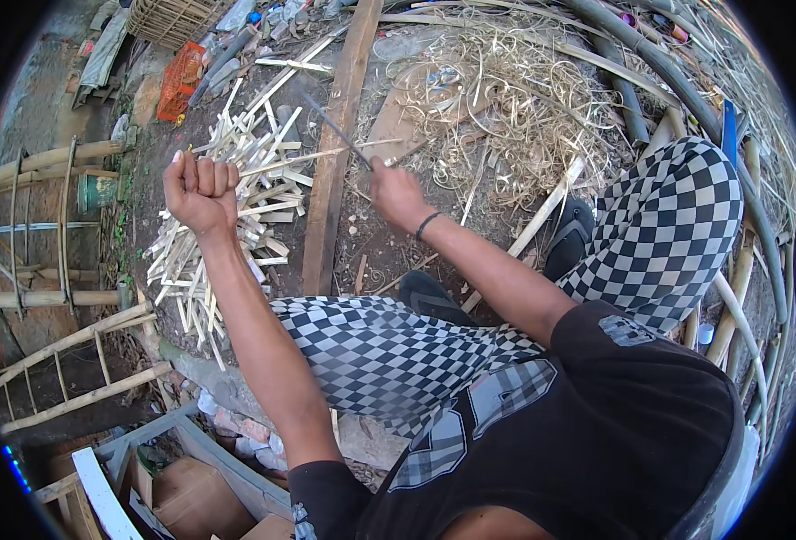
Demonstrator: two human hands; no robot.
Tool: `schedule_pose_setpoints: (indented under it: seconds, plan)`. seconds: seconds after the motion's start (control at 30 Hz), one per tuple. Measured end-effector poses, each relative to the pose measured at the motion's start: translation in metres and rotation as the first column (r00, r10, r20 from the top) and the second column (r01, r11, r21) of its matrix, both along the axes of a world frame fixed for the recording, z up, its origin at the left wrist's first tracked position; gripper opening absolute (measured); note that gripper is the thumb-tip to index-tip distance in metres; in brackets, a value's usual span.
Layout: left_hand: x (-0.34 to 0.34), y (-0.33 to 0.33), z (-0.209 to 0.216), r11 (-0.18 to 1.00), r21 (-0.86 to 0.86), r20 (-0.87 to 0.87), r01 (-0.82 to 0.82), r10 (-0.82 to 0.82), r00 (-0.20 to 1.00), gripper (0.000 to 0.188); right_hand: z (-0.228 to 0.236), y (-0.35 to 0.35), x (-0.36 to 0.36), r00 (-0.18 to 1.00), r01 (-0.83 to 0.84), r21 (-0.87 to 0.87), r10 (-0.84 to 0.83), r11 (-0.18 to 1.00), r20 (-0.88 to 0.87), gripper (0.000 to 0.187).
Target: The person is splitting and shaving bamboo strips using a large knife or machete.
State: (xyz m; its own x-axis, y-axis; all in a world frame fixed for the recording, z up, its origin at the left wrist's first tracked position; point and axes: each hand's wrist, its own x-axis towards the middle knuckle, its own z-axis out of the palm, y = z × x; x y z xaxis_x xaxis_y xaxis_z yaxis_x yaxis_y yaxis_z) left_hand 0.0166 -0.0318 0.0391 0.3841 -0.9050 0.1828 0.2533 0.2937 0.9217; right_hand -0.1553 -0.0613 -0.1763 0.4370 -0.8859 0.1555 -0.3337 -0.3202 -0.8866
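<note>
My left hand (202, 191) is closed in a fist, thumb up, above a heap of split bamboo pieces (258, 211). From its right side a thin, pale bamboo strip (326, 154) runs rightward across a wooden plank (322, 216); the fingers hide the gripped end. In my right hand (398, 194) is a knife (344, 135), held by its handle, which the fingers mostly cover. Its long, narrow blade points up and left over the plank, blurred toward the tip. The blade crosses the strip in the picture; whether they touch I cannot tell.
Curly bamboo shavings (515, 117) pile up at the far right. Bamboo poles (659, 63) lie along the right edge. An orange plastic crate (180, 81) and a woven basket (175, 20) stand far left. Bamboo ladder-like frames (74, 369) are at the left, a wooden frame (227, 459) lower left.
</note>
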Motion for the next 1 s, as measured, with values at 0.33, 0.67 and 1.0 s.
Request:
schedule_pose_setpoints:
  seconds: [0.33, 0.67, 1.0]
  plan:
    - [0.014, 0.011, -0.003, 0.994, 0.000, -0.034, -0.110, 0.110, 0.993, 0.045, 0.047, 0.011, 0.008, 0.990, -0.130, -0.014, 0.129, 0.991, -0.059, 0.015]
    - [0.012, 0.001, -0.006, 0.998, -0.006, -0.027, -0.064, 0.064, 0.998, 0.044, -0.043, -0.030, -0.007, 0.923, 0.031, 0.155, 0.031, 0.987, -0.383, 0.028]
    - [0.005, -0.012, -0.006, 0.995, -0.083, -0.031, -0.063, 0.061, 0.998, 0.042, -0.113, -0.040, -0.040, 0.921, 0.190, 0.336, -0.049, 0.923, -0.387, 0.029]
